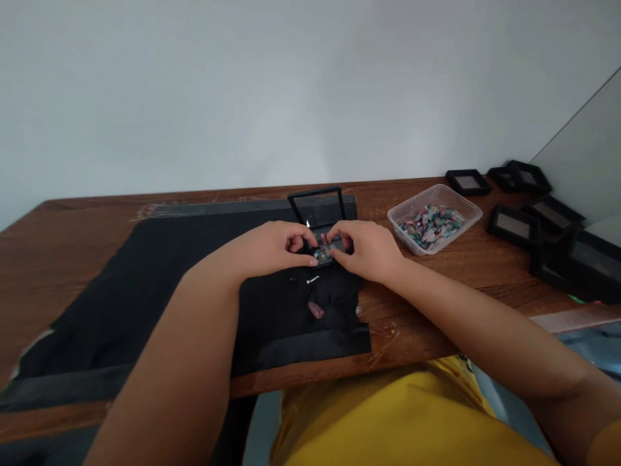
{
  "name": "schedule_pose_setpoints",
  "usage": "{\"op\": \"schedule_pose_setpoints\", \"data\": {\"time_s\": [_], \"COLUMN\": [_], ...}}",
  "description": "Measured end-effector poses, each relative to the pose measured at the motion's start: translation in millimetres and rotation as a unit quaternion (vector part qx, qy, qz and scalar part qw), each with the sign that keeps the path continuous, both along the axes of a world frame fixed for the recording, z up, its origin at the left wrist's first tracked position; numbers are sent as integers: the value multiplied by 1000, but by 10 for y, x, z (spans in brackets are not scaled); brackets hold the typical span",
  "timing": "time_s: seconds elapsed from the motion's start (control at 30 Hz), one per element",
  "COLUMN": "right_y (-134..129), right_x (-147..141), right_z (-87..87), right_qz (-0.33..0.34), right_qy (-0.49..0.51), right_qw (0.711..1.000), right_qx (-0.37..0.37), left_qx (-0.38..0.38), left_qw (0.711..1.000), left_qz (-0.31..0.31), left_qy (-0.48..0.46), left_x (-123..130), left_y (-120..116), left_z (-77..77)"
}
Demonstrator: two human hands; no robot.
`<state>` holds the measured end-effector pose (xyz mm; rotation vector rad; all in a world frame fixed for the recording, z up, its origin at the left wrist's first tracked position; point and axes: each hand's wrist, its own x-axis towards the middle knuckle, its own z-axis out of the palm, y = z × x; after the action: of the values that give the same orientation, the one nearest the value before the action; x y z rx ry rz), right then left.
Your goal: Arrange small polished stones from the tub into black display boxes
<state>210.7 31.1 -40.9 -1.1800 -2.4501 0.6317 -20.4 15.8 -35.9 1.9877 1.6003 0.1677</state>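
Note:
A small black hinged case [317,208] stands with its framed, see-through lid raised on a black cloth. Small shiny pieces [324,252] in pale and bluish tones lie in its lower half. My left hand [286,247] is at the left side of the case, thumb and index finger apart at its edge. From the right, my right hand [365,249] reaches over the case, its thumb and index finger spread around the pieces. Neither hand visibly holds a piece. Nearer to me on the cloth lie a pink stone [315,310] and a small white strip [313,279].
A clear plastic tub [396,217] of pink and teal stones stands to the right on the wooden table [466,285]. Several black cases [514,224] lie at the far right. The black cloth [160,272] covers the left and middle. A pale wall rises behind.

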Motion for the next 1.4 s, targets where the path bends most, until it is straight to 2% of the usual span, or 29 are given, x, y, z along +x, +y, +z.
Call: {"op": "schedule_pose_setpoints", "data": {"time_s": [0.2,0.33,0.67,1.1,1.4], "right_y": [39,93,125,94,114], "right_x": [31,65,26,30,35], "right_z": [28,33,20,-3,-15], "right_qz": [-22,-2,21,28,19], "right_qy": [-22,-69,-90,-61,-47], "right_qw": [1000,997,995,998,999], "right_qx": [-2,-19,-37,-20,-17], "left_qx": [-16,-31,-23,-9,14], "left_qw": [1000,999,1000,1000,1000], "left_qz": [-7,-12,-15,8,8], "left_qy": [-15,-9,9,15,21], "left_x": [-38,-21,4,-24,46], "left_y": [-4,-11,-29,-31,-43], "left_z": [-7,11,31,-11,30]}}
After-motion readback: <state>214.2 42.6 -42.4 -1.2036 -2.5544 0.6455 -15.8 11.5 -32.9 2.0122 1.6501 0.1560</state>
